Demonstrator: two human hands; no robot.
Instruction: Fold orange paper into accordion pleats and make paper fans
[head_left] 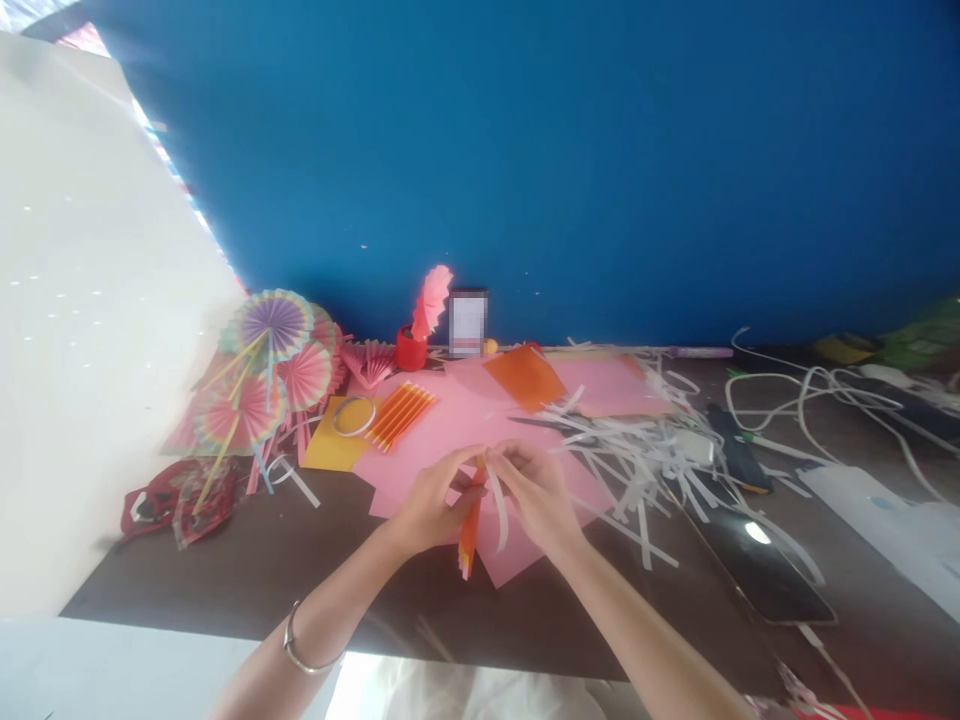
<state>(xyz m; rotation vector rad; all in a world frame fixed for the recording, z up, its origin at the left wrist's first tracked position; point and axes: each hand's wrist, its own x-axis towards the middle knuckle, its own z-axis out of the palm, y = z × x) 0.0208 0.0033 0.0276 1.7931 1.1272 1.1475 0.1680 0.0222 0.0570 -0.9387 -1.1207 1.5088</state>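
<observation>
My left hand (439, 503) is closed on a narrow strip of pleated orange paper (469, 540), which hangs down below the fingers. Close beside it, my right hand (534, 490) pinches a thin white paper strip (499, 510), its loose end curling downward. The fingertips of both hands meet at the top of the pleated paper, so the exact contact there is hidden. Under the hands lie pink paper sheets (420, 410). Left of them, another pleated orange paper (403, 415) and a roll of tape (353, 416) rest on a yellow sheet (327, 445).
Finished paper fans (268, 328) stand at the left, behind a red clear pouch (195, 500). A red tape roll (411, 348) holds a pink folded paper. White paper strips (637, 460) pile up on the right, near a phone (757, 560) and white cables (787, 400).
</observation>
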